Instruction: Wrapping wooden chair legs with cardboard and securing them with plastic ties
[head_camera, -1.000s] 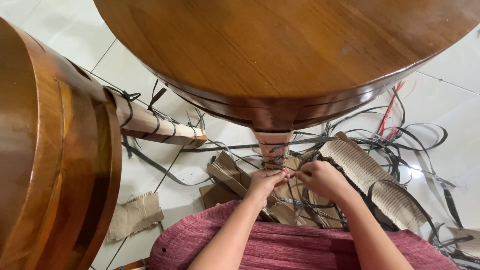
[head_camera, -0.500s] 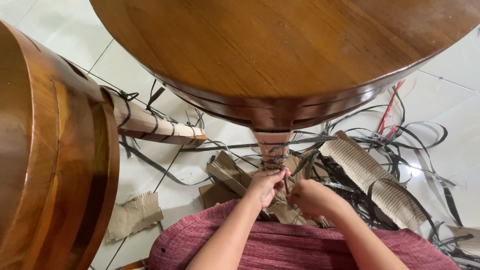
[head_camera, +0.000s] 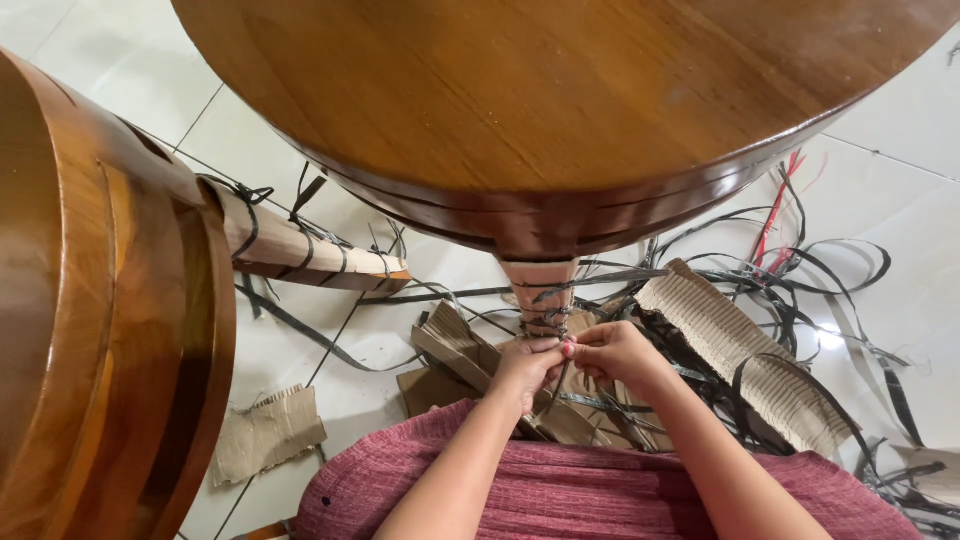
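at the far left a second round wooden piece (head_camera: 90, 300) stands on its edge, its leg (head_camera: 300, 245) wrapped in cardboard and tied round with dark straps, pointing toward the middle. below that leg a torn scrap of cardboard (head_camera: 265, 432) lies flat on the white tiled floor (head_camera: 130, 60). in the middle, a round wooden counter (head_camera: 560, 100) fills the top of the view, and its cardboard-wrapped leg (head_camera: 545, 290) comes down just under the rim. both hands meet right at the lower part of that leg, above a heap of folded cardboard pieces (head_camera: 460, 350). the left hand (head_camera: 525, 365) has its grip pressed together, fingertips pinching a thin dark strap (head_camera: 550, 318) that is wound round the leg. the right hand (head_camera: 610, 352) touches the left one, its grip also pinched on the same strap, thumb and fingers closed tight. a red knitted cloth (head_camera: 600, 490) covers the person's lap below the forearms. to the right a long strip of corrugated cardboard (head_camera: 740, 350) lies slanted on the floor, amid a tangle of loose black straps (head_camera: 840, 270) with a red strap (head_camera: 775, 215) among them.
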